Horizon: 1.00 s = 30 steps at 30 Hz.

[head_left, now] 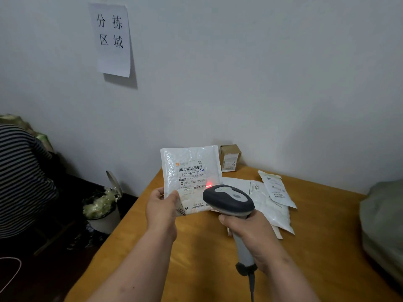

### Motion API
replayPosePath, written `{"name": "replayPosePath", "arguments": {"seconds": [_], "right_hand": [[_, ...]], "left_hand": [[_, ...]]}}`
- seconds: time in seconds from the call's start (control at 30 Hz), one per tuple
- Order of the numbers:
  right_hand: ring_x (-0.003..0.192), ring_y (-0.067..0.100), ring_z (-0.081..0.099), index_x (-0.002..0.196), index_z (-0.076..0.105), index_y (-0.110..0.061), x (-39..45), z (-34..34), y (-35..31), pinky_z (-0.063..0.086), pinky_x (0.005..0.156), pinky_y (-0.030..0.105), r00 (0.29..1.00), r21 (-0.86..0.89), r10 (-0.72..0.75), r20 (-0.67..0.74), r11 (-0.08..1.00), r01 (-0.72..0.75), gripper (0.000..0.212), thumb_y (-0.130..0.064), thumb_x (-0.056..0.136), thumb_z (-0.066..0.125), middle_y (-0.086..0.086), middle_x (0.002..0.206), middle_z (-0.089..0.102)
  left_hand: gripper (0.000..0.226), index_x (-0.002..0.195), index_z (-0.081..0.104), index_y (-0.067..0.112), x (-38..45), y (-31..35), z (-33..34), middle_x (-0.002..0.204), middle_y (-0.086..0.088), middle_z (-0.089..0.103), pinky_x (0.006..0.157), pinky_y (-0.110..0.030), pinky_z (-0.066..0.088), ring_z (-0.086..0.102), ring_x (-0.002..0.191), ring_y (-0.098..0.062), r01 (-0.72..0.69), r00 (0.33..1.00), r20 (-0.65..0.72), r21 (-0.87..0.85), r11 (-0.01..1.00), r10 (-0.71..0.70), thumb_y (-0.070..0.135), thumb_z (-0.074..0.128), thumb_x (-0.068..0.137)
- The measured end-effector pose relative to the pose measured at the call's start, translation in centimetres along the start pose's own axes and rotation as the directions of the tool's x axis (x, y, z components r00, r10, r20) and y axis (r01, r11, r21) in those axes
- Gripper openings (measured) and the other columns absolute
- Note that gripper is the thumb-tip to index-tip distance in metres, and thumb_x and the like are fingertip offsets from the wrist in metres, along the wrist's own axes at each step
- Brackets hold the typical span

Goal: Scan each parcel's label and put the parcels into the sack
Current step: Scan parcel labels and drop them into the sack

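My left hand (162, 207) holds a white bubble-mailer parcel (187, 168) upright by its lower left corner, label facing me. My right hand (250, 234) grips a grey handheld barcode scanner (229, 199) aimed at the label; a red scan dot glows on the label's lower right. Several more white mailers (272, 199) lie in a loose pile on the wooden table (207, 258) behind the scanner. A small brown cardboard box (230, 158) stands against the wall. A grey-green sack (383, 225) sits at the table's right edge.
A person in a striped shirt (19, 182) stands at the left. A white bin (102, 205) with a raised lid sits on the dark floor beside the table's left edge. A paper sign (112, 39) hangs on the wall.
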State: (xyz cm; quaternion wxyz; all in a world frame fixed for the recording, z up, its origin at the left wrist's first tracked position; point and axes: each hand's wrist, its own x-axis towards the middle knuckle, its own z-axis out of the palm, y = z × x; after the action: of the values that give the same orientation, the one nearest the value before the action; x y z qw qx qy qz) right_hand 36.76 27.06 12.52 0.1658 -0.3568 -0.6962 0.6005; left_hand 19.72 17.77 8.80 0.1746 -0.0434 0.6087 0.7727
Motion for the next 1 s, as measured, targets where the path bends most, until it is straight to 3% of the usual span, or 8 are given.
{"name": "replayPosePath", "arguments": {"seconds": [0.1,0.33,0.5,0.63,0.83,0.9,1.0], "right_hand": [[0.058,-0.003,0.061,0.088,0.073,-0.023,-0.4,0.5,-0.2,0.044,0.051,0.009,1.0,0.015,-0.016,-0.004,1.0,0.016,0.007,-0.021,0.084,0.078,-0.01,0.06,0.067],[0.058,-0.001,0.06,0.082,0.074,-0.022,-1.4,1.2,-0.2,0.046,0.055,0.012,0.999,0.029,-0.036,-0.032,0.999,0.037,0.005,-0.02,0.084,0.079,-0.007,0.06,0.065],[0.057,-0.002,0.06,0.081,0.074,-0.023,-2.4,1.3,0.2,0.047,0.054,0.011,0.998,0.046,-0.029,-0.05,0.998,0.031,0.006,-0.019,0.083,0.079,-0.007,0.061,0.067],[0.062,0.002,0.063,0.081,0.075,-0.024,-3.2,0.9,0.5,0.05,0.061,0.018,0.997,0.057,-0.017,-0.08,0.998,0.022,0.007,-0.02,0.082,0.081,-0.006,0.066,0.071],[0.063,-0.004,0.065,0.091,0.075,-0.023,-4.3,-0.7,1.1,0.044,0.052,0.007,0.993,0.097,-0.026,-0.113,0.995,0.037,0.014,-0.016,0.081,0.081,-0.014,0.068,0.073],[0.073,-0.004,0.067,0.095,0.075,-0.025,-4.8,-1.7,1.4,0.046,0.056,0.008,0.99,0.116,-0.014,-0.141,0.993,0.031,0.017,-0.016,0.081,0.081,-0.016,0.076,0.075],[0.095,0.007,0.067,0.104,0.073,-0.027,-5.7,-4.0,1.9,0.049,0.071,0.02,0.976,0.187,0.031,-0.215,0.982,0.01,0.028,-0.019,0.078,0.083,-0.011,0.094,0.077]], "left_hand": [[0.02,0.09,0.056,0.023,-0.1,0.5,-0.3,0.096,-0.006,0.069,0.047,-0.027,0.055,0.07,0.075,-0.019,0.002,1.0,0.015,-0.003,1.0,-0.002,0.005,0.062,0.096],[0.016,0.093,0.056,0.02,-0.5,0.8,-0.9,0.101,-0.011,0.07,0.061,-0.037,0.06,0.072,0.081,-0.026,0.034,0.998,0.059,-0.011,0.999,-0.033,0.005,0.062,0.096],[0.014,0.097,0.057,0.017,-1.1,0.6,-1.2,0.103,-0.013,0.07,0.06,-0.037,0.06,0.072,0.083,-0.028,0.041,0.995,0.095,-0.007,0.999,-0.04,0.004,0.061,0.096],[0.012,0.098,0.057,0.016,-1.8,0.4,-1.2,0.099,-0.011,0.07,0.047,-0.026,0.055,0.071,0.077,-0.023,0.023,0.993,0.113,0.01,1.0,-0.024,0.004,0.061,0.096],[0.012,0.1,0.059,0.015,-3.1,-0.3,-0.6,0.1,-0.011,0.07,0.047,-0.026,0.054,0.071,0.078,-0.024,0.005,0.988,0.152,0.044,0.999,-0.011,0.005,0.063,0.095],[0.014,0.106,0.06,0.013,-3.9,-0.7,0.1,0.102,-0.011,0.071,0.052,-0.03,0.056,0.072,0.082,-0.027,0.008,0.985,0.17,0.06,0.998,-0.018,0.006,0.064,0.095],[0.017,0.109,0.06,0.014,-5.7,-1.3,1.7,0.104,-0.011,0.071,0.06,-0.035,0.058,0.072,0.086,-0.029,0.028,0.973,0.226,0.061,0.998,-0.041,0.007,0.064,0.094]]}}
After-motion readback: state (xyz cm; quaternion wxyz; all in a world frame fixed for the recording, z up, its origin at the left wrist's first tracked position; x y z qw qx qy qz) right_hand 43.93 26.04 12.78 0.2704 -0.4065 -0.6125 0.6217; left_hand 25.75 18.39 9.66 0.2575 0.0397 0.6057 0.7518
